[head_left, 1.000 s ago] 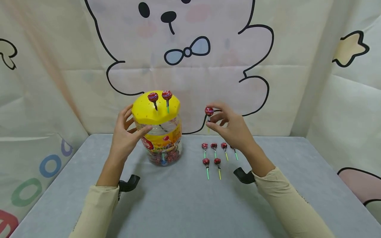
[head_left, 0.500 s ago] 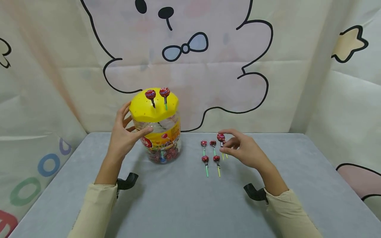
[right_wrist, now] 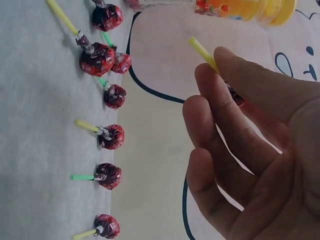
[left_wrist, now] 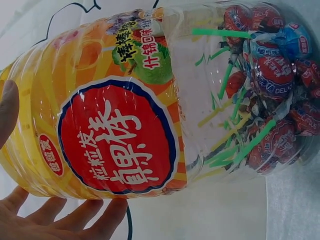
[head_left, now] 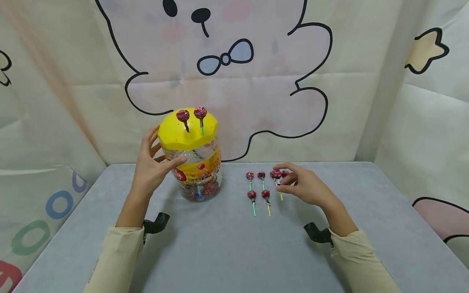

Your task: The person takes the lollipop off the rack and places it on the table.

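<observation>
My left hand (head_left: 152, 169) grips the side of a clear candy jar (left_wrist: 120, 135), thumb in front and fingers behind. The jar has a yellow domed lid (head_left: 188, 136) and wrapped lollipops inside; two red lollipops (head_left: 200, 112) stand in holes in the lid. My right hand (head_left: 305, 185) pinches a lollipop by its yellow stick (right_wrist: 204, 54) between thumb and index finger. Its red head is mostly hidden behind the fingers in the right wrist view. Below and beside that hand, several red-wrapped lollipops (right_wrist: 111, 136) lie in two rows.
A grey-blue cloth covers the table (head_left: 227, 248). Behind it hangs a pale curtain (head_left: 256, 97) with a cartoon animal outline. The front row holds two lollipops (head_left: 251, 194), left of my right hand.
My right hand has come down and to the right with the lollipop, to beside the back row. The left hand stays on the jar. The head view has shifted slightly.
</observation>
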`<state>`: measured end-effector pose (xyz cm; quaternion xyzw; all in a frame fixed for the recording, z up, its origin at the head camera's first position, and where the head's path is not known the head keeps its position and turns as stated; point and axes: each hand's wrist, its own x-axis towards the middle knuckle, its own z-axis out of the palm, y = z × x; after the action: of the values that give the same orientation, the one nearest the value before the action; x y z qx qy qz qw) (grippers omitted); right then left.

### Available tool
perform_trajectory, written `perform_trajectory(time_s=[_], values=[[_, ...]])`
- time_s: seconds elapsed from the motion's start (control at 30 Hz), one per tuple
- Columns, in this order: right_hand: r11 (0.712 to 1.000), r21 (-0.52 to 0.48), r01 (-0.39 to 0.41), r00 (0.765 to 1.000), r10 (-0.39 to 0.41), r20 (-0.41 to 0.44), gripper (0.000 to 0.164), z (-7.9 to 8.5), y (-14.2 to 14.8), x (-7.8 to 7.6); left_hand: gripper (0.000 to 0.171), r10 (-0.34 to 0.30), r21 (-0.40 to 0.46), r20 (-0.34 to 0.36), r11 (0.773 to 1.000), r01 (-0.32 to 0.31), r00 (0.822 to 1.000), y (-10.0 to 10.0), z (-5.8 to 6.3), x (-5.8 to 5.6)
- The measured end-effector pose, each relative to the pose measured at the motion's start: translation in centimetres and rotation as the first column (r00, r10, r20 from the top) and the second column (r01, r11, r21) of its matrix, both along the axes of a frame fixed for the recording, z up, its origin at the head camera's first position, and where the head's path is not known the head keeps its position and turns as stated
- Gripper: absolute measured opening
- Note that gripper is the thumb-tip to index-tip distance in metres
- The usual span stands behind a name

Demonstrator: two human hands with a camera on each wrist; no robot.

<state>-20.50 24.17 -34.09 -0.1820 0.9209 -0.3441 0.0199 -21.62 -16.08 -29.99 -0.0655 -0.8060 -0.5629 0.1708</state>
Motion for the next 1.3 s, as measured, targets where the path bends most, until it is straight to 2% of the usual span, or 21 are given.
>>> perform_trajectory(time_s=[0.57, 0.83, 1.17, 1.3], values=[[0.999, -0.002, -0.036, 0.998, 0.036, 0.060, 0.052, -0.8, 0.9, -0.6, 0.096, 0.002, -0.002, -0.014, 1.000, -0.002, 1.000, -0.1, -0.1, 0.1], [0.998, 0.015, -0.063, 0.989, 0.060, 0.133, 0.056, -1.9, 0.8, -1.0, 0.097, 0.003, -0.013, -0.011, 1.000, -0.003, 1.000, -0.2, -0.2, 0.4], [0.997, 0.058, -0.051, 0.990, 0.043, 0.134, 0.053, -2.1, 1.3, -1.0, 0.098, -0.016, -0.008, -0.018, 1.000, 0.016, 1.000, 0.0, -0.3, 0.0], [0.998, 0.047, -0.052, 0.990, 0.045, 0.137, 0.053, -2.1, 1.3, -1.0, 0.097, -0.003, -0.016, -0.002, 1.000, 0.002, 1.000, 0.0, -0.2, 0.1]])
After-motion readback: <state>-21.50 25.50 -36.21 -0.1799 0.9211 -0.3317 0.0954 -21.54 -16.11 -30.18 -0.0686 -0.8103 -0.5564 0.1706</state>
